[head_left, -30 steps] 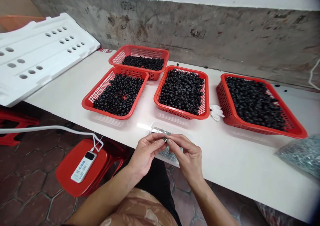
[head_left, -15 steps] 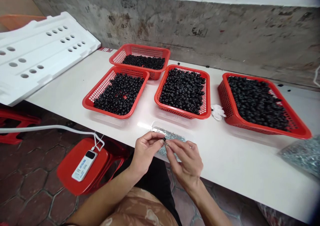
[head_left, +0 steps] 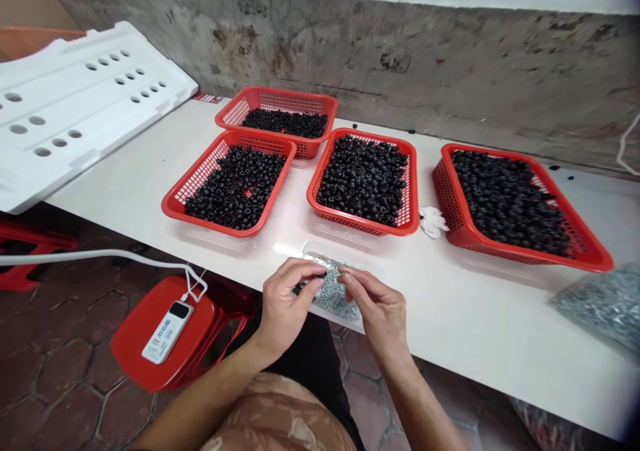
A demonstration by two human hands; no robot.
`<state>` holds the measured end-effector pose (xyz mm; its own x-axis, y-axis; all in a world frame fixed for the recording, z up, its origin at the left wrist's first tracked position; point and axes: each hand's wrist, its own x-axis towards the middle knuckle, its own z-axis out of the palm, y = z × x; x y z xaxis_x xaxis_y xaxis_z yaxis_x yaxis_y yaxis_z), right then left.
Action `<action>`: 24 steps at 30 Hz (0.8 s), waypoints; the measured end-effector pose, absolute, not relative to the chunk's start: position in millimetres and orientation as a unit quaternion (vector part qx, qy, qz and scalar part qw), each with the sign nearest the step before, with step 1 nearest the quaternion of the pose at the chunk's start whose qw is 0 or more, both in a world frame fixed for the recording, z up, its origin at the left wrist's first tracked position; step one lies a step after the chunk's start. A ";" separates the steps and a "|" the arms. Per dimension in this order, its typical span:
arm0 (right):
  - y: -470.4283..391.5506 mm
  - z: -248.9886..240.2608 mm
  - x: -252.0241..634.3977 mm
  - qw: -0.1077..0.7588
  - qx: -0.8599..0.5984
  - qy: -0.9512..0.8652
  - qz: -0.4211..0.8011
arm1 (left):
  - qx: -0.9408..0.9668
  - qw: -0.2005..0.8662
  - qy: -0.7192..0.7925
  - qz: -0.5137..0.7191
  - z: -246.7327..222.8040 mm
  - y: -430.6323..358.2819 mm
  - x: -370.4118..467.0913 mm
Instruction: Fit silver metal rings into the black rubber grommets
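My left hand is closed over the left side of a clear tray, pinching a small black part between thumb and fingertips. More black pieces show within its curled fingers. To the right, my right hand has thumb and index finger pressed together above the tray; whatever lies between them is too small to make out. Many small silvery metal pieces fill the tray, which sits near the table's front edge. The two hands are a short way apart.
Red baskets of black parts stand at the back left, left, middle and right. A white foam panel is far left, a bag of metal pieces far right. A power bank lies on a red stool.
My hands have moved apart; their fingertips met before. Black pieces now show inside my left fingers, and more of the tray's contents is visible. The view has shifted slightly.
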<state>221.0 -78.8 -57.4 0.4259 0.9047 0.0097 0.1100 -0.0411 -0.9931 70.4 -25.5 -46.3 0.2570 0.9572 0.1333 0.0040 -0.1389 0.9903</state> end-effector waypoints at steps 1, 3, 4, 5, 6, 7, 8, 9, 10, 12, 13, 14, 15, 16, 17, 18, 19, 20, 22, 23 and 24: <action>-78.4 -57.1 220.4 0.559 -0.627 -0.413 0.350 | 0.564 0.561 0.401 0.454 -47.8 -25.0 70.9; -77.6 -55.3 218.7 0.553 -0.623 -0.439 0.335 | 0.481 0.642 0.398 0.446 -51.3 -23.5 72.6; -77.4 -54.0 217.7 0.551 -0.621 -0.454 0.324 | 0.448 0.668 0.396 0.442 -52.8 -22.7 73.4; -77.3 -52.7 216.8 0.550 -0.617 -0.468 0.312 | 0.425 0.685 0.395 0.441 -54.0 -22.0 74.2; -77.2 -51.4 216.0 0.548 -0.614 -0.482 0.301 | 0.413 0.693 0.395 0.440 -54.6 -21.4 74.8; -77.1 -50.3 215.4 0.545 -0.611 -0.495 0.289 | 0.408 0.697 0.394 0.439 -54.8 -21.1 75.1; -77.1 -49.5 215.0 0.542 -0.610 -0.507 0.278 | 0.406 0.700 0.392 0.438 -54.6 -20.9 75.2; -77.0 -48.9 215.0 0.538 -0.610 -0.517 0.268 | 0.407 0.700 0.389 0.438 -54.2 -20.9 75.2; -76.8 -48.7 215.2 0.534 -0.610 -0.526 0.256 | 0.410 0.700 0.387 0.439 -53.6 -21.1 75.0; -76.2 -49.1 216.2 0.524 -0.611 -0.548 0.229 | 0.417 0.698 0.384 0.437 -52.3 -21.7 74.7; -75.9 -49.5 216.9 0.518 -0.610 -0.561 0.212 | 0.422 0.696 0.383 0.436 -51.8 -22.1 74.6; -75.5 -49.9 217.5 0.510 -0.609 -0.578 0.190 | 0.426 0.695 0.383 0.434 -51.4 -22.6 74.5; -75.2 -50.2 218.1 0.499 -0.606 -0.597 0.164 | 0.431 0.694 0.383 0.431 -51.1 -22.9 74.5; -74.9 -50.2 218.7 0.487 -0.603 -0.617 0.136 | 0.437 0.693 0.383 0.427 -51.0 -23.3 74.5; -74.7 -50.0 219.1 0.474 -0.600 -0.636 0.110 | 0.442 0.692 0.382 0.424 -51.0 -23.5 74.5; -74.7 -49.5 219.4 0.460 -0.595 -0.653 0.088 | 0.446 0.691 0.382 0.421 -51.1 -23.6 74.6; -74.9 -48.8 219.5 0.446 -0.590 -0.669 0.072 | 0.450 0.690 0.382 0.420 -51.2 -23.6 74.7; -75.4 -48.0 219.5 0.431 -0.588 -0.682 0.059 | 0.452 0.689 0.381 0.419 -51.3 -23.5 74.7; -77.2 -46.5 219.0 0.400 -0.589 -0.701 0.041 | 0.454 0.688 0.380 0.421 -51.3 -23.1 74.7; -78.4 -46.0 218.6 0.386 -0.592 -0.706 0.033 | 0.454 0.688 0.378 0.422 -51.2 -22.9 74.6; -79.9 -45.9 218.0 0.377 -0.597 -0.708 0.029 | 0.454 0.688 0.376 0.423 -51.0 -22.6 74.4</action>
